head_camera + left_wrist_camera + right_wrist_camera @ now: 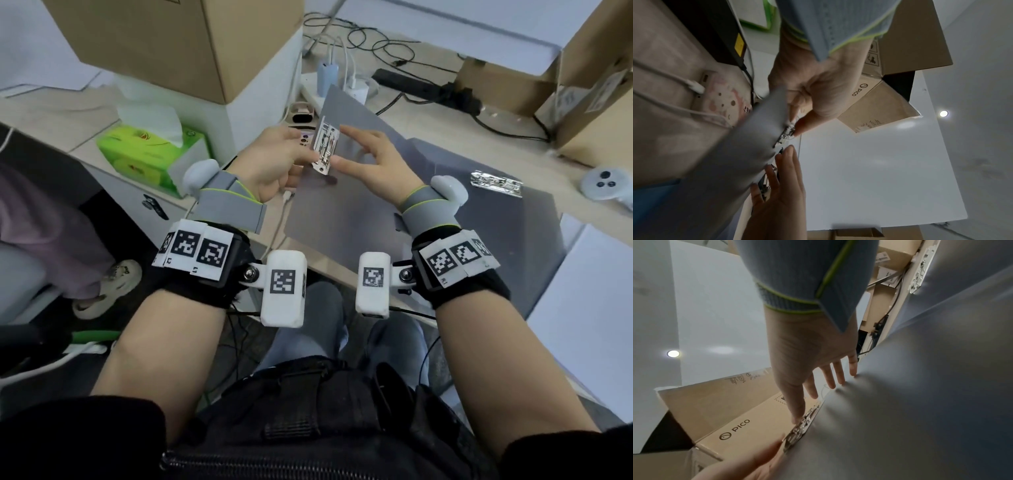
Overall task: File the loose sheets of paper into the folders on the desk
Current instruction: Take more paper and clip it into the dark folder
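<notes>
A grey folder (346,205) is tilted up off the desk, its metal clip (324,145) facing me. My left hand (306,145) grips the folder's edge at the clip, thumb on the metal (795,128). My right hand (346,145) is spread, its fingers (839,378) straight against the folder's inner face (900,402) and its thumb on the clip's lower end (801,426). A second grey folder (479,219) lies flat at the right with its own clip (496,183). White sheets (589,301) lie at the desk's right edge.
A large cardboard box (178,41) and a green tissue box (150,150) stand at the left. A power strip with cables (424,87) lies behind the folder. Another cardboard box (596,102) and a white controller (606,183) are at the right.
</notes>
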